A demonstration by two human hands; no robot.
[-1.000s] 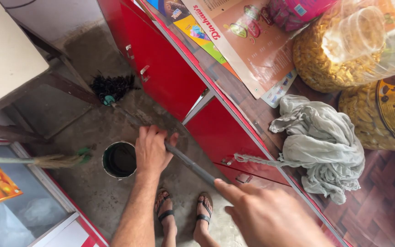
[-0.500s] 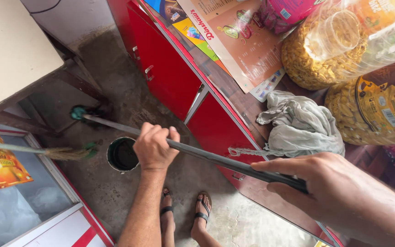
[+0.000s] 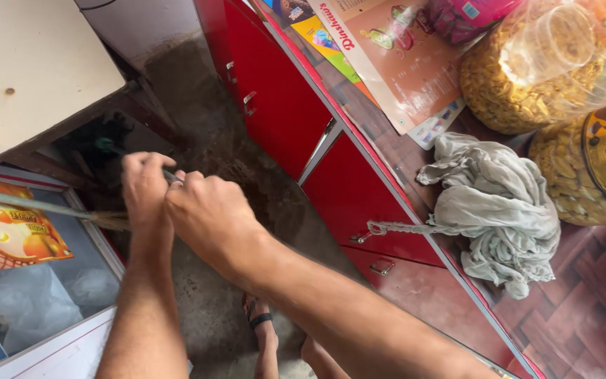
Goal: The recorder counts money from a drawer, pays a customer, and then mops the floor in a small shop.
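Both fists closed on the broom handle: left hand, right hand. Head, upper left, under the table; it may snag there.

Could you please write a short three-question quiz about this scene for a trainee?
1. True or false: both hands grip the same dark broom handle.
2. Which lies on the counter by the red cabinets? A) a grey crumpled cloth B) a steel kettle C) a folded umbrella
3. Fill in: the head of the broom reaches under the pale ______ at the upper left.

Key
1. True: the left hand and the right hand close on it side by side.
2. A, the grey crumpled cloth.
3. Table.
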